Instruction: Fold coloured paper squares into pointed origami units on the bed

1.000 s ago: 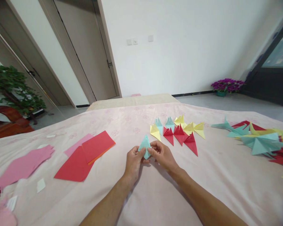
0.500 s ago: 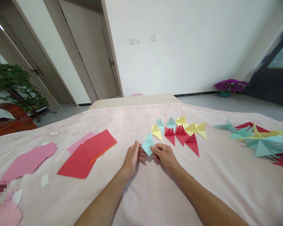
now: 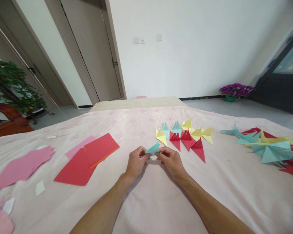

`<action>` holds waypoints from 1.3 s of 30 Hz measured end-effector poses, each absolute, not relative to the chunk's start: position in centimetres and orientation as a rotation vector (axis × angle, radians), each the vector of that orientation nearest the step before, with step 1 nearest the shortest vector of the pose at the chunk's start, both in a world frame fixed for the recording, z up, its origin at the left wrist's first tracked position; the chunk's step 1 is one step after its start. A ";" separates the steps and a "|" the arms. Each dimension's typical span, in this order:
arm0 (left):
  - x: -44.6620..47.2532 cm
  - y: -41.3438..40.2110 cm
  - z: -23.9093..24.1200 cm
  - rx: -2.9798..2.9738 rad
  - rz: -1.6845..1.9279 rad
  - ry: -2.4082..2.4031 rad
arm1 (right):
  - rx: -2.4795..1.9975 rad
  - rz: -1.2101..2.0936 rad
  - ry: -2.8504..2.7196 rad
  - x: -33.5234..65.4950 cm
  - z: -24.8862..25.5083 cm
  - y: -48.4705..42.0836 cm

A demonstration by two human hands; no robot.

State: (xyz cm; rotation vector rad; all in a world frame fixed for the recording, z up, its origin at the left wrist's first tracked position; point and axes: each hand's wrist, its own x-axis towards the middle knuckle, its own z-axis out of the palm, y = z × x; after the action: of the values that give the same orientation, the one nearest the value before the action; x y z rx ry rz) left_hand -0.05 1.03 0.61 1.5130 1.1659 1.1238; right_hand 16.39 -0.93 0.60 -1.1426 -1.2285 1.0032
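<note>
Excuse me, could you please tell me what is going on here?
A person is handling a small folded light-blue paper, held between the fingers of the left hand and the right hand above a pink cloth. Beyond the right hand stand smaller folded pieces in red, yellow and light blue, with a pile of folded paper shapes farther right. On the left lie red sheets and pink sheets.

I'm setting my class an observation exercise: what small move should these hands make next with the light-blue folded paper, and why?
Probably a gentle squeeze by the right hand to press the layers together: the light-blue folded paper appears slightly fanned along its upper edge, and the left hand holds its opposite side, which should steady it.
</note>
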 end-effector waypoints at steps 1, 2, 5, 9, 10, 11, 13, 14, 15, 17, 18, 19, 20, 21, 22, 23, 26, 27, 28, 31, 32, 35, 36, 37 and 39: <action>-0.1 1.0 0.5 1.549 1.142 1.180 | -1.122 0.930 -1.289 16.5 0.6 -1.0; -0.2 0.9 0.5 1.575 1.169 1.182 | -1.089 0.839 -1.356 16.5 0.7 -1.0; -0.5 0.7 0.3 1.675 1.279 1.106 | -0.951 0.538 -1.562 16.9 0.8 -1.2; -0.9 0.8 0.0 1.876 1.294 1.018 | -0.932 0.405 -1.767 17.4 0.4 -1.3; -1.0 0.9 -0.1 1.912 1.270 1.018 | -0.951 0.405 -1.797 17.4 0.2 -1.2; -1.2 1.0 -0.2 1.944 1.243 1.019 | -0.967 0.411 -1.820 17.5 0.1 -1.2; -1.4 1.0 -0.4 1.997 1.196 1.023 | -0.991 0.439 -1.859 17.5 -0.1 -1.2; -1.5 1.1 -0.4 2.016 1.177 1.029 | -1.001 0.459 -1.881 17.5 -0.1 -1.2; -1.6 1.1 -0.4 2.026 1.162 1.042 | -1.011 0.481 -1.900 17.5 -0.1 -1.3; -1.8 1.0 -0.3 2.012 1.147 1.077 | -1.029 0.516 -1.919 17.4 -0.1 -1.3; -1.9 0.9 -0.2 1.992 1.142 1.089 | -1.037 0.527 -1.919 17.4 0.0 -1.4; -1.9 0.9 -0.1 1.965 1.137 1.090 | -1.042 0.535 -1.914 17.4 0.1 -1.4; -1.9 0.8 0.1 1.931 1.132 1.083 | -1.042 0.543 -1.905 17.4 0.2 -1.4; -1.9 0.8 0.2 1.888 1.130 1.073 | -1.039 0.552 -1.892 17.3 0.3 -1.5; -1.9 0.8 0.5 1.836 1.132 1.062 | -1.038 0.566 -1.876 17.3 0.5 -1.5; -1.8 0.7 0.7 1.771 1.136 1.049 | -1.044 0.582 -1.851 17.3 0.6 -1.5; -1.7 0.6 1.5 1.523 1.118 0.966 | -1.138 0.693 -1.678 17.2 1.0 -1.3; -1.6 0.5 1.8 1.437 1.097 0.922 | -1.175 0.765 -1.591 17.1 1.1 -1.2; -1.6 0.5 2.1 1.357 1.073 0.874 | -1.198 0.848 -1.500 17.1 1.1 -1.1; -1.4 0.2 2.4 1.182 1.036 0.753 | -1.168 1.054 -1.281 17.0 1.2 -0.9; -1.3 0.2 2.4 1.149 1.034 0.729 | -1.147 1.088 -1.242 17.0 1.2 -0.8; -0.7 0.0 1.8 1.106 1.058 0.774 | -1.133 1.117 -1.202 16.8 1.1 -0.8; -0.5 0.0 1.6 1.100 1.074 0.818 | -1.141 1.104 -1.212 16.6 1.0 -0.9; -0.2 -0.1 1.4 1.095 1.093 0.863 | -1.154 1.061 -1.231 16.5 1.0 -1.0; 0.2 -0.1 1.1 1.069 1.140 0.921 | -1.184 0.884 -1.281 16.2 1.1 -1.3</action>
State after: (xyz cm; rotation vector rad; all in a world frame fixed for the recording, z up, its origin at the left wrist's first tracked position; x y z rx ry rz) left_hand 0.18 -0.15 1.15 1.0695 0.9209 1.1404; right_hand 16.17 -1.29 1.13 -1.1838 -1.2808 0.8840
